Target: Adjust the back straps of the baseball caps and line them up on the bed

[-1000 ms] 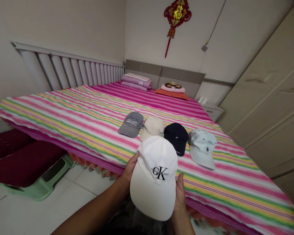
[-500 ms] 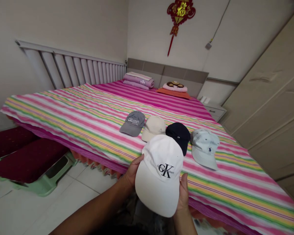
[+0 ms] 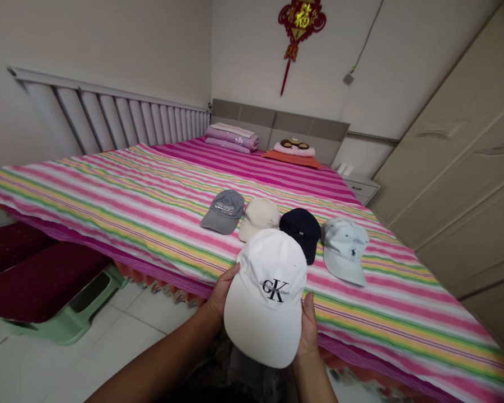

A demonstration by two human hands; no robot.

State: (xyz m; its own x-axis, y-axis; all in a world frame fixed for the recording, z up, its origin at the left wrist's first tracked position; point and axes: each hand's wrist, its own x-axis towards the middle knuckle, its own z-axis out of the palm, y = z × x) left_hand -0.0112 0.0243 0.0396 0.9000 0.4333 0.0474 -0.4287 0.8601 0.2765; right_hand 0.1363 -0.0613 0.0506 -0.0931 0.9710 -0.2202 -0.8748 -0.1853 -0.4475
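Observation:
Between my two hands is a white baseball cap [image 3: 256,319] with black letters on its front, its brim pointing down towards me. My left hand [image 3: 224,288] grips its left side, and my right hand [image 3: 308,327] grips the right side; the fingers behind the cap are hidden. Beyond it on the bed lie a grey cap [image 3: 224,211] with white lettering, a beige cap [image 3: 260,217], a navy cap [image 3: 300,229] and a pale blue cap [image 3: 345,249] in a row. The held cap overlaps the beige and navy ones in view.
A striped sheet [image 3: 109,196] covers the bed. Folded purple bedding [image 3: 231,139] and a pink folded item [image 3: 294,148] lie by the headboard [image 3: 311,126]. At the left stand stools with dark red tops [image 3: 46,280]. A wardrobe [image 3: 453,151] and a nightstand [image 3: 361,189] are on the right.
The whole view has shifted slightly, so everything appears a little further left. Both hands still hold the white cap in much the same pose.

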